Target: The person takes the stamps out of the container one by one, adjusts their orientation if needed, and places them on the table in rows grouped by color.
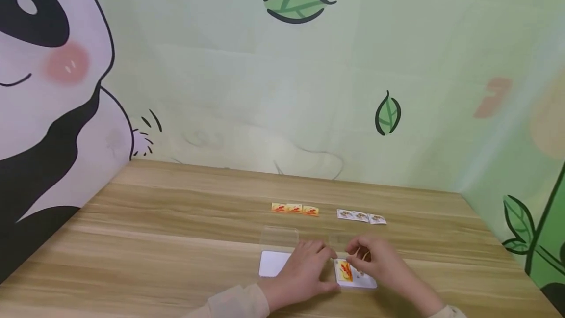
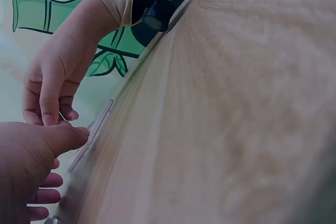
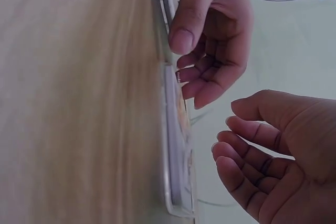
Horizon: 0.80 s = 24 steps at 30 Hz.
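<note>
A white card stack [image 1: 364, 281] lies in a shallow clear case on the wooden table. On its top face is a small orange-and-yellow picture card [image 1: 343, 271], with a second print partly hidden under my right hand. My left hand [image 1: 306, 271] rests at the stack's left edge, thumb and forefinger near its two left corners. Just above the stack hovers my right hand [image 1: 381, 261], its fingers loosely bent. In the right wrist view, nothing shows between the fingertips of this right hand [image 3: 273, 156]. Left of my left hand lies another white stack [image 1: 270, 264], partly covered.
Clear plastic lids [image 1: 279, 237] stand out faintly behind the stacks. Farther back lie a row of three orange picture cards [image 1: 294, 208] and a row of three pale picture cards [image 1: 361, 216]. A green printed wall [image 1: 212, 87] borders the table's far edge.
</note>
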{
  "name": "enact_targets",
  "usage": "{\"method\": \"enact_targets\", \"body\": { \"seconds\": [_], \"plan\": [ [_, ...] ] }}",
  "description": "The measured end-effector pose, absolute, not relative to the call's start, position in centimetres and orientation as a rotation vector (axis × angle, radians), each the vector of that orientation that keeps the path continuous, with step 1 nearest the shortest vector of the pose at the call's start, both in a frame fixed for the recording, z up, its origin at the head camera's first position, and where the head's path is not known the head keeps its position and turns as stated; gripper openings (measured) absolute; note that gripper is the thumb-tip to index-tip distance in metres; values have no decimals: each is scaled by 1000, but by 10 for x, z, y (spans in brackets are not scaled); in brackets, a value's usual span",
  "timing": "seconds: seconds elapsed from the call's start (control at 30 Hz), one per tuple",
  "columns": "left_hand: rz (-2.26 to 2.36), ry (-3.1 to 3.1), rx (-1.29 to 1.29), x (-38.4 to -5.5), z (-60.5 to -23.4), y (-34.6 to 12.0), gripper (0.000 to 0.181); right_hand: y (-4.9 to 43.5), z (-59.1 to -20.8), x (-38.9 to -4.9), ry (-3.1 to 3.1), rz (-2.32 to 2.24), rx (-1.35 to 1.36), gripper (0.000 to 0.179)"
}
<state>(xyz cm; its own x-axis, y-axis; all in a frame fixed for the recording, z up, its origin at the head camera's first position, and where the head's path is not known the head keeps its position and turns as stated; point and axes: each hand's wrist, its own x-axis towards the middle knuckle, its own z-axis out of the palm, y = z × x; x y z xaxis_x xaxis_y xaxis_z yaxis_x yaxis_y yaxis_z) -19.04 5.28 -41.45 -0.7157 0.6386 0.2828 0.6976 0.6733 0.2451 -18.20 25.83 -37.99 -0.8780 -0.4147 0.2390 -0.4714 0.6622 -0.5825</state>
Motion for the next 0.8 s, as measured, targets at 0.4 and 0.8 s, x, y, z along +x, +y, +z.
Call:
{"method": "enact_targets", "body": {
  "seconds": [0.4, 0.8],
  "plan": [
    [-554, -2731, -1042, -193, -421, 55, 49, 257, -387, -183, -2857, 983, 722, 8],
    [-570, -2746, -1020, -193, -423, 57, 50, 258, -394, -185, -2859, 1024, 733, 7]
  ]
}}
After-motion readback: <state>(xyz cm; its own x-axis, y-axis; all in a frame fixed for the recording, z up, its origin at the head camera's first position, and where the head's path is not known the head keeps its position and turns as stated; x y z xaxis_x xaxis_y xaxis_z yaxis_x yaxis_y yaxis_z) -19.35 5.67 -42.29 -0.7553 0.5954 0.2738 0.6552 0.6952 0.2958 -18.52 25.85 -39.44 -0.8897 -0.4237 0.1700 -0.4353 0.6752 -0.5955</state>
